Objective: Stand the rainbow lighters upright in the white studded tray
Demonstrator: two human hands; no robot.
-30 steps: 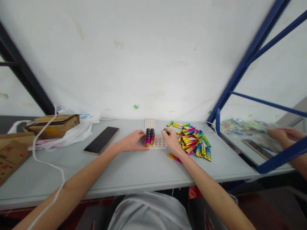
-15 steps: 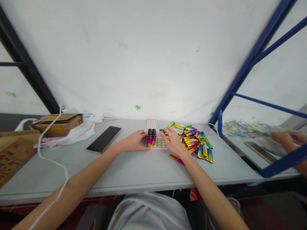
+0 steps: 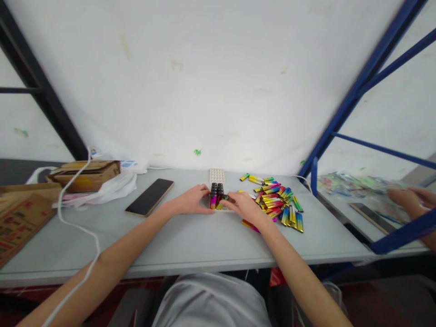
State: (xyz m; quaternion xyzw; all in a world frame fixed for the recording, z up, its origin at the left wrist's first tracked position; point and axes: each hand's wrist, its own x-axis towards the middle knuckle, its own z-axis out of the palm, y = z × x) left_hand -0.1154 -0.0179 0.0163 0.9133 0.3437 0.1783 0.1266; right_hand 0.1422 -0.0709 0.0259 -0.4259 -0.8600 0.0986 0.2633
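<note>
A small white tray with round holes (image 3: 227, 210) lies in the middle of the grey table (image 3: 190, 240), mostly covered by my hands. Several rainbow-coloured lighters with black tops (image 3: 215, 194) stand upright in its left side. My left hand (image 3: 192, 201) rests against the tray's left edge, touching those lighters. My right hand (image 3: 242, 206) lies over the tray's right part and pinches one lighter (image 3: 226, 198) just beside the standing ones. A loose pile of colourful lighters (image 3: 276, 202) lies to the right of my right hand.
A second white tray (image 3: 217, 175) lies by the wall. A dark phone (image 3: 150, 197) rests left of my hand, then a plastic bag (image 3: 102, 193), cardboard boxes (image 3: 83, 175) and a white cable (image 3: 76, 227). Blue frame bars (image 3: 344, 109) divide off a neighbouring table where another person's hands (image 3: 407, 200) work.
My right hand has come left from the pile with one lighter and now lies over the tray beside the standing lighters. My left hand has stayed at the tray.
</note>
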